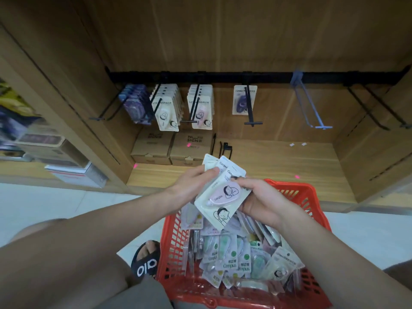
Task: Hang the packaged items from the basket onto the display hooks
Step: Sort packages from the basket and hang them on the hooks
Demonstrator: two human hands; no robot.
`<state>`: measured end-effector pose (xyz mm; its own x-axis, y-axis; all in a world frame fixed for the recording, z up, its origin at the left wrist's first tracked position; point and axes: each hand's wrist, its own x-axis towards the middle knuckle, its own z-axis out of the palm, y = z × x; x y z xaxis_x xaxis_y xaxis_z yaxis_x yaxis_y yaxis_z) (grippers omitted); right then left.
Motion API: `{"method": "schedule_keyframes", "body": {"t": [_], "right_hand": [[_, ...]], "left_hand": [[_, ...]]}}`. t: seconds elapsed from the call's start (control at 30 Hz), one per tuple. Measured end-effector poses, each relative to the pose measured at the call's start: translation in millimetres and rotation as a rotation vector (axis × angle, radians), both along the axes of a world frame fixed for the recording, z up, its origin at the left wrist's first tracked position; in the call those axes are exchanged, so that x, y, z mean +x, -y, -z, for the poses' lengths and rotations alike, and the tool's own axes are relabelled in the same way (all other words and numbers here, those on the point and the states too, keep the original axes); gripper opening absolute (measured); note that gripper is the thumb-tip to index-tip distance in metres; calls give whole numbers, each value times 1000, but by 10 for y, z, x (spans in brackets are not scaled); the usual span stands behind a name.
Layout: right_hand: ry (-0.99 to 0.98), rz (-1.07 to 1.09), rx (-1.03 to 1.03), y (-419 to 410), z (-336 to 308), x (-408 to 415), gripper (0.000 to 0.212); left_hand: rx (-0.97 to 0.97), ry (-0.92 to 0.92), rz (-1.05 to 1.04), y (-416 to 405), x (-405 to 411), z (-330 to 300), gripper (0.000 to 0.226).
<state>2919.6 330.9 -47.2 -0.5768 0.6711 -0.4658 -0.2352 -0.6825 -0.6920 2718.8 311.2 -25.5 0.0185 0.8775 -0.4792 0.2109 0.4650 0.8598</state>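
Above the red basket (289,197), both hands gripped a small fan of packets (220,197).
Left hand (191,186) and right hand (260,201) were curled around the packets, long axis pointing up-left toward the hooks; the half-filled pink-packet hook (196,101) lay ahead, nearer the left hand, with bare hooks (312,103) to the right.

We can read "Campus" on the pink tape dispenser (223,193) in the top pack of the held bunch, and again at the head of that pack's card (223,165). Same "Campus" on a couple of packs down in the red basket (230,265). The cardboard box (194,146) on the shelf says "NU SIGN". The black slipper (146,266) reads "olo". The rest is too blurry for us.
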Motion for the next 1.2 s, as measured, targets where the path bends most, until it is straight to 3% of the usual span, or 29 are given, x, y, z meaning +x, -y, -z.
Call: {"method": "schedule_keyframes", "body": {"t": [0.07, 0.17, 0.33, 0.77, 0.93, 1.2], "right_hand": [[28, -23, 41, -19, -81, -55, 39], [102, -45, 67, -70, -142, -69, 25], [232, -35, 126, -211, -279, 46, 20], [314, 221, 98, -488, -317, 614, 40], [299, 319, 55, -447, -262, 868, 29], [343, 412, -11, -384, -149, 1043, 40]], "left_hand": [[72, -14, -34, -15, -39, -59, 17], [162, -88, -58, -57, -123, -175, 17], [278, -166, -91, -154, -208, -292, 14], [282, -37, -79, -429, 185, -257, 41], [259, -1, -60, -635, 475, -138, 38], [241, 98, -99, -742, 663, -42, 34]]}}
